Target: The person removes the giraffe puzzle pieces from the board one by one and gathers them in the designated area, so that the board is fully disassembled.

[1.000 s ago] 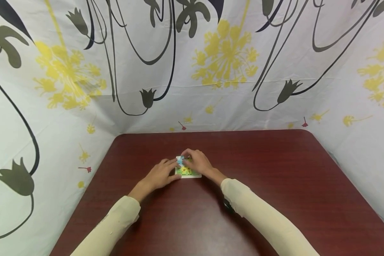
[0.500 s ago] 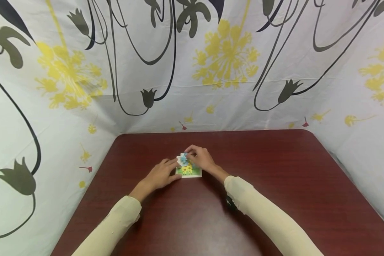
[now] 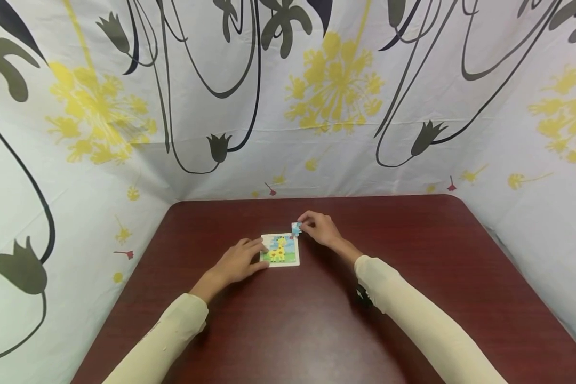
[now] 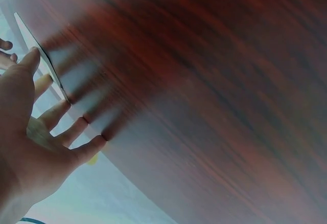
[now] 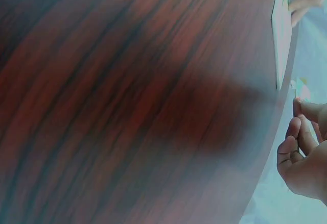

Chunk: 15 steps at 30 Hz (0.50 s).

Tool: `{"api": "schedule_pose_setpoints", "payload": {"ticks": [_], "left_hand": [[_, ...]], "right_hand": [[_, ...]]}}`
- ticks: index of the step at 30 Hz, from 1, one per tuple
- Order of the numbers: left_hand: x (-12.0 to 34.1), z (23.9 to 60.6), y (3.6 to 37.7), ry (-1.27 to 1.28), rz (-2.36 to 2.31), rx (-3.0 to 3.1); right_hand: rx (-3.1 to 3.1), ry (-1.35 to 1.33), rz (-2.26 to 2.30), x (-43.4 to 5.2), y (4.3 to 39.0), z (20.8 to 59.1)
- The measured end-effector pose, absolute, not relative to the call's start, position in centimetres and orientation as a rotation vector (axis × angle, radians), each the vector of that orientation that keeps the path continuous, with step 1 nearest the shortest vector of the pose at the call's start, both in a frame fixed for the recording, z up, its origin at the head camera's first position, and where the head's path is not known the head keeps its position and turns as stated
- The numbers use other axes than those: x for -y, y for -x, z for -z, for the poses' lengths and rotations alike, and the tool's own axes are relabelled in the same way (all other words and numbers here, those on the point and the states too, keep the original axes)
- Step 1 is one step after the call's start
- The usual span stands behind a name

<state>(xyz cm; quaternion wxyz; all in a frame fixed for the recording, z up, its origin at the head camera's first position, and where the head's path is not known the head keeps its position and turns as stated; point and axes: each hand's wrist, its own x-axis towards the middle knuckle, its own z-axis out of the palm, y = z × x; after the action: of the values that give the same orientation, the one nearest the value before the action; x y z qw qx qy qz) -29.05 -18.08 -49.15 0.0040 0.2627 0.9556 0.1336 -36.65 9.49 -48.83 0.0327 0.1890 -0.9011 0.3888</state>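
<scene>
A small jigsaw puzzle [image 3: 287, 256] with a yellow giraffe, blue sky and green ground in a white frame lies flat on the table. The left hand [image 3: 236, 261] rests along its left side, fingers extended, with thumb and fingertips touching the frame. Off the puzzle's upper right corner, the right hand [image 3: 320, 228] pinches a light-blue puzzle piece [image 3: 295, 229] between thumb and fingers, above the table. In the left wrist view the left hand [image 4: 48, 132] spreads its fingers at the puzzle's edge [image 4: 25, 32]. The right wrist view shows the right hand [image 5: 306, 147] with its fingertips together.
The dark red wooden table [image 3: 288, 330] extends on all sides of the puzzle. A white cloth [image 3: 269, 106] with yellow and grey flower prints hangs behind and beside it. Something dark [image 3: 363, 294] shows under the right sleeve.
The right hand has moved from over the puzzle toward the upper right, carrying the blue piece off it. More of the giraffe picture shows. The left hand has stayed in place.
</scene>
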Motion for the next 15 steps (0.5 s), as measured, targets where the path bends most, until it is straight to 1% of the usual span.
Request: {"api": "schedule_pose_setpoints", "payload": {"ticks": [7, 15], "left_hand": [[18.1, 49.2, 29.3, -0.827, -0.415, -2.997], [18.1, 49.1, 29.2, -0.825, -0.404, -2.995]], "right_hand": [[2.825, -0.518, -1.129, -10.9, 37.2, 49.4], [2.857, -0.447, -1.066, -11.4, 36.9, 49.8]]}}
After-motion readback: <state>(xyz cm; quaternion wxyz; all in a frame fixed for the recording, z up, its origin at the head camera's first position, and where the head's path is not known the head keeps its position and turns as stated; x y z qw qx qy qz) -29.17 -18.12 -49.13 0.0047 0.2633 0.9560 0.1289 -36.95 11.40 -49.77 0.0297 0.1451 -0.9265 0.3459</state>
